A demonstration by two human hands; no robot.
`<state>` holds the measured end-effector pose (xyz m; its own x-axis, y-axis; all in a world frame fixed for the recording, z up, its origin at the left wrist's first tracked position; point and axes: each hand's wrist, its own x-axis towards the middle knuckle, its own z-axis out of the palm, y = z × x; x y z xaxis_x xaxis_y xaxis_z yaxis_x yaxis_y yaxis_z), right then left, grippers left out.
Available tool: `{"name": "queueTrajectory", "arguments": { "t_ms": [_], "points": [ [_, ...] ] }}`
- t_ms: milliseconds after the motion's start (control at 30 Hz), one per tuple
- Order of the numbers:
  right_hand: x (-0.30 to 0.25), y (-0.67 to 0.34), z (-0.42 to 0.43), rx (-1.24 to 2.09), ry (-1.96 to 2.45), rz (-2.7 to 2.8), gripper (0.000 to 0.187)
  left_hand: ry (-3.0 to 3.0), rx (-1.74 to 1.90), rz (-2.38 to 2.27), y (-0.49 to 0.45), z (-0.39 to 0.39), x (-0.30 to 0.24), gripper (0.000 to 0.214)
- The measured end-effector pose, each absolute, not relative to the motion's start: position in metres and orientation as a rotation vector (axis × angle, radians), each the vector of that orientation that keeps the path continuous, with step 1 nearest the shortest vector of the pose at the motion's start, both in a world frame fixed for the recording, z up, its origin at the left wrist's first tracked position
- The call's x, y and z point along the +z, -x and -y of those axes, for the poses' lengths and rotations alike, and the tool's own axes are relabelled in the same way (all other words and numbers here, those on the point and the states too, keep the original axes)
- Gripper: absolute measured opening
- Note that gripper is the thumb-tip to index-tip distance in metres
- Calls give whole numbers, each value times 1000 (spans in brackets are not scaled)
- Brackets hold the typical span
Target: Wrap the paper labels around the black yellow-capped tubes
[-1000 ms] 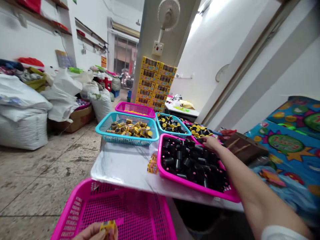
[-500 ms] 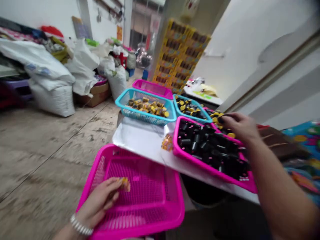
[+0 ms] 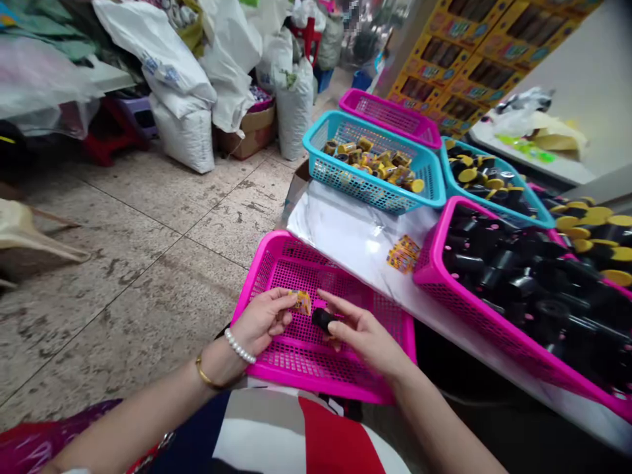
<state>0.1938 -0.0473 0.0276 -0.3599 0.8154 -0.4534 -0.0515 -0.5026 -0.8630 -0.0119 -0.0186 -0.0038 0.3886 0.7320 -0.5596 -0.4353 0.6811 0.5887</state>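
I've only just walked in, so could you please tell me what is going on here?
A person has both hands over a pink basket. The left hand pinches a small yellow label, and the right hand holds a black tube just beside it, apart from the label. On the table, a second pink basket holds many black tubes, and a blue basket holds yellow-wrapped ones.

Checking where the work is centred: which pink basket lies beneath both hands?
The pink basket nearest the camera, under the left hand and right hand; the one beside it holds black containers, others stand farther back.
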Motion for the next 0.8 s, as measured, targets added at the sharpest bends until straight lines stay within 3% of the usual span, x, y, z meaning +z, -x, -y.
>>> {"name": "queueTrajectory", "arguments": {
  "t_ms": [100, 267, 467, 600, 800],
  "points": [
    [29, -194, 39, 1871, 1286, 1144, 64, -346, 747, -887, 10, 19, -8, 24],
    [30, -196, 28, 1692, 1358, 1499, 39, -334, 702, -795, 8, 19, -8, 20],
    [34, -190, 27, 1448, 1401, 1830, 31, -317, 702, -812, 7, 20, -8, 17],
    [29, -179, 34, 1182, 1530, 1744, 15, -337, 753, -827, 8, 22, -9, 19],
    [25, -176, 44, 1043, 1519, 1675, 13, -361, 736, -822, 10, 21, -11, 22]
  ]
}}
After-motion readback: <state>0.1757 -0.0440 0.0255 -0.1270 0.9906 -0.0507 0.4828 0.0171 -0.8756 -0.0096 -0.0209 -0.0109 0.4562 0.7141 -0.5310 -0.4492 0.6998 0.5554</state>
